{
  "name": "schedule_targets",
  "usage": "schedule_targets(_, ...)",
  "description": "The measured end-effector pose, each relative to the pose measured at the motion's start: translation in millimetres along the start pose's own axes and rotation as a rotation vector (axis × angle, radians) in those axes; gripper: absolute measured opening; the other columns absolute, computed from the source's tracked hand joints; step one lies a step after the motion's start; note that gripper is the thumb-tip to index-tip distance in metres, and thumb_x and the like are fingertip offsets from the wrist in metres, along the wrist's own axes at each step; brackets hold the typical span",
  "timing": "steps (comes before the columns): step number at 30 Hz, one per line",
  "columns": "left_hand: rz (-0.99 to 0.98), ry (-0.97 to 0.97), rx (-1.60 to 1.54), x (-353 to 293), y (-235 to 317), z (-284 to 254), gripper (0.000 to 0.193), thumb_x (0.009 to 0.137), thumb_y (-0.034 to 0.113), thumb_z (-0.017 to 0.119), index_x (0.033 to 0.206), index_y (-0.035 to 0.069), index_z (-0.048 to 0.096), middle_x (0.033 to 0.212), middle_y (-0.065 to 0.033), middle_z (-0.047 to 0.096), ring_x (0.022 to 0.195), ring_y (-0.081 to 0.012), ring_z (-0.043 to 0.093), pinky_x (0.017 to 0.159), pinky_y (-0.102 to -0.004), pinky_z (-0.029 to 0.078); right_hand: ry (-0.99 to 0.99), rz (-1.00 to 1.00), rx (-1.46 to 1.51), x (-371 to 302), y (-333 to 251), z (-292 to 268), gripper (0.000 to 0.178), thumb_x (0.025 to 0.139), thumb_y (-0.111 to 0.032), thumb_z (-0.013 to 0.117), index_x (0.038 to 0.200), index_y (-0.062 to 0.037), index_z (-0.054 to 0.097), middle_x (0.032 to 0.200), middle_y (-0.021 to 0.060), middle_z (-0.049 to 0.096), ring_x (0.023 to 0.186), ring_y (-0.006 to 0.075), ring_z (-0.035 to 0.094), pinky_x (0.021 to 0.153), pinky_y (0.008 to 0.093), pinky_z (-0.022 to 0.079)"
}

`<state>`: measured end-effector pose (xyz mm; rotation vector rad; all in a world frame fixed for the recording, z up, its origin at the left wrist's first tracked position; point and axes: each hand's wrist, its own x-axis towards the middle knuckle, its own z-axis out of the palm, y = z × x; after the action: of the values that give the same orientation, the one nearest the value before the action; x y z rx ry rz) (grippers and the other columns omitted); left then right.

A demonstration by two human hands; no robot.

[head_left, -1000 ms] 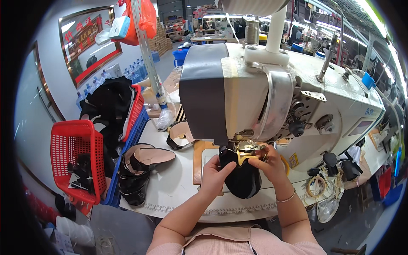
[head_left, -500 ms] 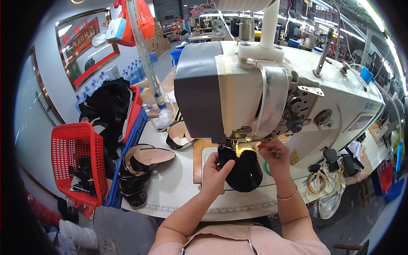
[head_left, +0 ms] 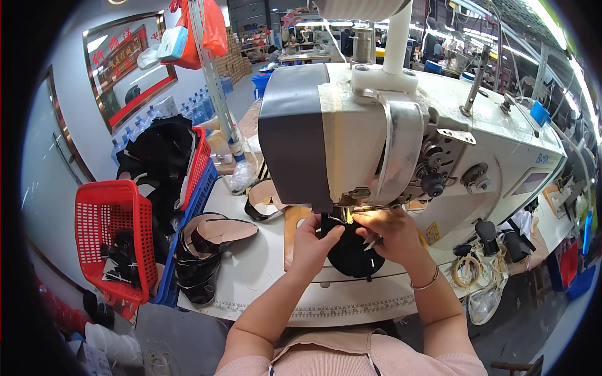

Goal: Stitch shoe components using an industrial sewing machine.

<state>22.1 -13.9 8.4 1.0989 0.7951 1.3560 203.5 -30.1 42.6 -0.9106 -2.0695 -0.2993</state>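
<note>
Where the light falls: black piece, rounded near end, on the table under the smooth grey-and-white machine.
Left hand: thumb on the piece, fingers bent at its left edge; underside hidden, closure cannot be told.
Right hand: closed on a pointed metal tool, apparently snips.
Uppers: glossy black, beige-lined, left of the hands.
Obscured: piece's far end, by fingers and glare.
Cut off: white cylinder, top edge.

At the sewing machine, our left hand touches a black piece, our right hand holding a pointed tool.
</note>
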Motion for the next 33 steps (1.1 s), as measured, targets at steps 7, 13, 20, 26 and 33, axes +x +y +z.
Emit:
schedule_targets(7, -0.033, -0.109, 0.055, 0.0, 14.8, -3.9, 0.031, 0.076, 0.006, 0.068, 0.104, 0.001, 0.056, 0.088, -0.0028, 0.06, 0.078, -0.0075, 0.056, 0.069, -0.0211, 0.047, 0.014, -0.054, -0.097, 2.0, -5.5, -0.6, 0.027, 0.072, -0.019, 0.071, 0.096, -0.0097, 0.065, 0.08, 0.0017, 0.065, 0.075, 0.0179, 0.063, 0.064, 0.0303, 0.047)
schedule_targets(13, -0.018, -0.16, 0.15, 1.1, 20.6, -7.5, 0.036, 0.076, 0.007, 0.068, 0.108, 0.001, 0.055, 0.092, -0.004, 0.061, 0.084, -0.0091, 0.058, 0.075, -0.0231, 0.048, 0.024, -0.082, -0.201, 0.5, -11.9, -0.2, 0.027, 0.07, -0.021, 0.071, 0.093, -0.0093, 0.064, 0.082, 0.0007, 0.063, 0.075, 0.0186, 0.056, 0.063, 0.0301, 0.048)
schedule_targets(20, -0.088, -0.181, 0.177, 6.0, 21.4, -11.4, 0.033, 0.075, 0.006, 0.068, 0.106, 0.002, 0.056, 0.092, -0.004, 0.062, 0.084, -0.0097, 0.058, 0.076, -0.0236, 0.048, 0.038, -0.068, -0.273, -0.7, -21.3, 0.4, 0.028, 0.07, -0.019, 0.071, 0.095, -0.0062, 0.064, 0.09, 0.0013, 0.063, 0.073, 0.0175, 0.051, 0.062, 0.0283, 0.048)
schedule_targets(26, -0.103, -0.198, 0.128, 9.4, 16.9, -12.1, 0.031, 0.076, 0.005, 0.067, 0.105, 0.002, 0.057, 0.093, -0.0039, 0.062, 0.084, -0.0096, 0.058, 0.076, -0.0236, 0.047, 0.044, -0.046, -0.284, -1.2, -22.9, 0.8, 0.025, 0.072, -0.018, 0.07, 0.094, -0.0065, 0.064, 0.091, 0.0015, 0.064, 0.075, 0.0177, 0.052, 0.062, 0.0276, 0.048)
schedule_targets(33, -0.121, -0.106, 0.033, 7.4, 12.0, -18.1, 0.028, 0.076, 0.005, 0.066, 0.102, 0.002, 0.057, 0.092, -0.0032, 0.061, 0.083, -0.0091, 0.057, 0.075, -0.0233, 0.045, 0.297, -0.066, -0.223, -40.5, -10.2, -56.5, 0.015, 0.073, -0.001, 0.06, 0.088, -0.0033, 0.063, 0.082, 0.0091, 0.063, 0.069, 0.0215, 0.058, 0.064, 0.03, 0.047)
